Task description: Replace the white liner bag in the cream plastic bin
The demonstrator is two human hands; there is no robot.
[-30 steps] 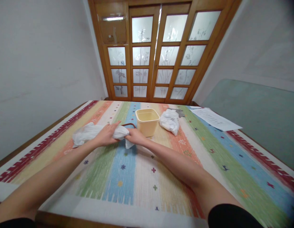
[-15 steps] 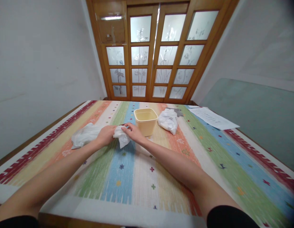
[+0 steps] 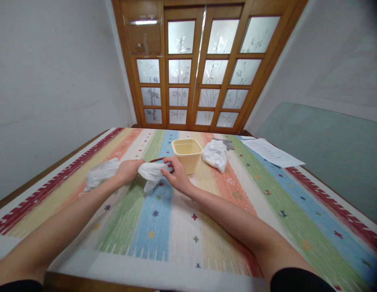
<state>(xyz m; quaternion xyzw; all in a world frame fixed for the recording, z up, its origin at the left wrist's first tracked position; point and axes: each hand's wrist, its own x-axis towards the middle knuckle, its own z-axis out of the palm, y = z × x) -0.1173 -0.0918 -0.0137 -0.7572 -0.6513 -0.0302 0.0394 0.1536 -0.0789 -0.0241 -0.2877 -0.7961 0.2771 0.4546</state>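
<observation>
My left hand (image 3: 130, 170) is closed around the gathered middle of a white plastic bag (image 3: 102, 173). The bag's fuller part lies to the left of that hand, and its loose crumpled end (image 3: 151, 172) sticks out to the right. My right hand (image 3: 178, 175) pinches a thin brown band (image 3: 158, 159), which stretches behind the loose end towards my left hand. Where the band meets my left hand is hidden by the fingers. Just behind my right hand stands a pale yellow square tub (image 3: 188, 160), upright.
Right of the tub lies another white plastic bag (image 3: 215, 155), with a grey piece (image 3: 227, 143) behind it. A printed paper sheet (image 3: 270, 152) rests near the right edge of the striped tablecloth (image 3: 182, 243). Beyond the table are wooden glazed doors (image 3: 194, 85).
My right hand has moved slightly right, away from my left hand, and the brown band between them now shows stretched. My left hand and the bag have shifted a little left.
</observation>
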